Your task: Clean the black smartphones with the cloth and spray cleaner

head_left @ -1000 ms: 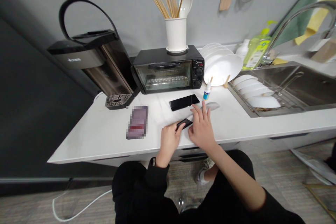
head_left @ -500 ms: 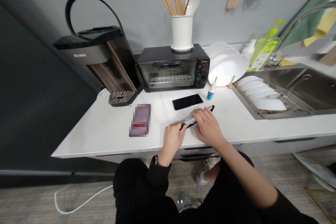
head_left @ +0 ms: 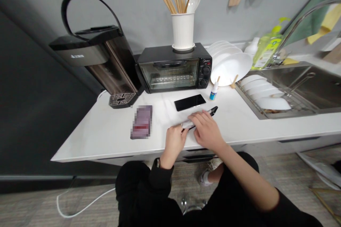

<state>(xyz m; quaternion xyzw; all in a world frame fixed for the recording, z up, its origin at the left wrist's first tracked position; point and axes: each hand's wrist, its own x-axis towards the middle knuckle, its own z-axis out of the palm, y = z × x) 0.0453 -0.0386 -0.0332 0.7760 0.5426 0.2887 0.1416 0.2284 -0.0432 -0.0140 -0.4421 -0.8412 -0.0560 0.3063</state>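
Note:
On the counter's near side, my left hand (head_left: pixel 176 140) is closed on the near-left end of a flat black phone-like slab (head_left: pixel 214 110), held tilted just above or on the counter. My right hand (head_left: pixel 206 129) lies over the slab's middle with bent fingers, pressing a white wipe (head_left: pixel 188 124) along it. Most of the slab is hidden under fingers and wipe. Just behind sits a black smartphone (head_left: pixel 190 103), screen up. A small white spray bottle (head_left: pixel 213 91) with a blue label stands to its right. To the left lies a purple pouch-like item (head_left: pixel 142 122), blurred out.
A toaster oven (head_left: pixel 170 74) stands at the back, carrying a white holder (head_left: pixel 183 32) of chopsticks and a ladle. Left of it is a water dispenser (head_left: pixel 106 56). White plates (head_left: pixel 231 67) stand in a rack beside the sink (head_left: pixel 317 81). The counter edge (head_left: pixel 112 156) runs before my knees.
My right hand has slid a little left along the slab with the wipe, toward my left hand, baring more of the slab's far end. My left hand stays in place.

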